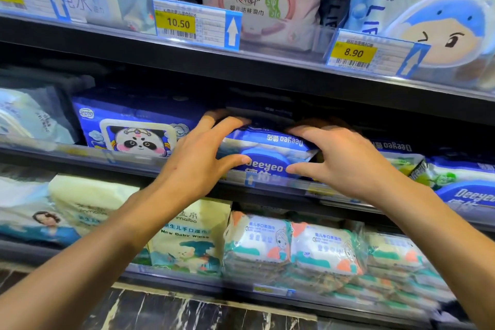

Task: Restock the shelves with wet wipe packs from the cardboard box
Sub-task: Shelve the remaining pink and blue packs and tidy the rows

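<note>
A blue Deeyeo wet wipe pack (267,154) lies on the middle shelf (160,169), with another blue pack stacked on top of it. My left hand (201,158) grips the stack's left end, fingers curled over the top and thumb on the front. At the right end, my right hand (345,161) holds it the same way. More Deeyeo packs (460,185) lie to the right. The cardboard box is out of view.
A blue panda pack (134,131) stands left of my hands. The upper shelf holds a pink pack (267,0), a blue cartoon pack (428,16) and price tags (195,23). The lower shelf carries green baby wipe packs (294,246) and a cream pack (187,236).
</note>
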Motion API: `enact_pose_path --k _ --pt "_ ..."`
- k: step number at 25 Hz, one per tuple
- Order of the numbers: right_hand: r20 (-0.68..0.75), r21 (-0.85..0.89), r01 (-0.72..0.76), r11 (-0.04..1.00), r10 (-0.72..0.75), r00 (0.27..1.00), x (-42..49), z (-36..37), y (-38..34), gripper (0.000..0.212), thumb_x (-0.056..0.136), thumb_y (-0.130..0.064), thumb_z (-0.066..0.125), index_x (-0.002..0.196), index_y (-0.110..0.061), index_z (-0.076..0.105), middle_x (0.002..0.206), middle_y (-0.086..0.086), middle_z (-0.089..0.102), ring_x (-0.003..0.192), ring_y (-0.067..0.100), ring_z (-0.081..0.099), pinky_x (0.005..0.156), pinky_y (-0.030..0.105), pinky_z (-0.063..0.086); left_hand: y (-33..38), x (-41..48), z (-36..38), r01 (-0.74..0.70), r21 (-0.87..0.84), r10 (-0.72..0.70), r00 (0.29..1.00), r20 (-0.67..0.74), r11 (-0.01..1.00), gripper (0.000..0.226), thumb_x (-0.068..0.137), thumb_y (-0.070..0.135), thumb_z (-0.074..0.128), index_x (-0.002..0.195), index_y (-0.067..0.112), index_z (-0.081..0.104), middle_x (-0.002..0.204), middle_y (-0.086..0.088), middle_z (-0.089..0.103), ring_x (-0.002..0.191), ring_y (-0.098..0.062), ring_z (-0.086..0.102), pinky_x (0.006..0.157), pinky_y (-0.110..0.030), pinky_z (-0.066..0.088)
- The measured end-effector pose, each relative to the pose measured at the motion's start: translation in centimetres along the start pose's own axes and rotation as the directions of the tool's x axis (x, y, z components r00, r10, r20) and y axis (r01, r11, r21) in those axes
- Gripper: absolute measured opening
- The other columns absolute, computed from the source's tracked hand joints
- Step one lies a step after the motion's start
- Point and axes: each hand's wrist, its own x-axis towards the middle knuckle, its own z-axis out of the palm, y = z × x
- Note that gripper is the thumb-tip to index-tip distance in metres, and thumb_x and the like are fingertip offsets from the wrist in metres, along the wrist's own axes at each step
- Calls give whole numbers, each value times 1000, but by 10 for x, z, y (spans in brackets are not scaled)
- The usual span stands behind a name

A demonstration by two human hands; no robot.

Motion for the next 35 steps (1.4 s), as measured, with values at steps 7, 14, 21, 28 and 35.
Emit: enact_pose_path --k 7,14,21,28,35 --pt "33 -162 -44 986 50 998 7 -6 -4 53 94 -62 55 140 -37 48 136 0 61 126 31 53 82 38 42 7 10 11 38 139 -30 998 -59 990 44 91 42 65 133 41 53 139 3 48 114 -31 56 92 -48 50" --pt "47 -100 -116 988 122 991 27 1 3 61 97 -52 57 151 -31 37 158 2 38 141 30 39 108 39 39 13 41 15 131 296 -140 990 9 946 48 94 45 61 139 45 47 130 -9 57 118 -38 53 87 -37 43" --pt "107 -162 -180 970 199 974 20 -12 -8 65 93 -60 57 150 -38 35 154 3 44 134 32 48 103 41 45 23 43 3 68 427 -140 980 139 902 45 94 50 58 135 34 48 128 -13 61 114 -40 56 88 -42 46" --pt "-46 -326 -268 906 268 962 -7 9 -16 80 91 -75 38 159 -37 21 155 4 44 137 34 44 107 48 37 30 12 -12 -110 752 96 993 63 650 48 91 58 55 135 37 53 135 -8 53 118 -35 49 81 -42 42" --pt "-33 -368 -283 886 292 956 -16 3 -31 75 94 -72 35 158 -34 25 159 5 40 140 36 39 113 57 28 31 16 -17 -119 786 62 993 102 607 51 96 62 41 144 47 39 156 -5 33 140 -35 27 98 -51 32"
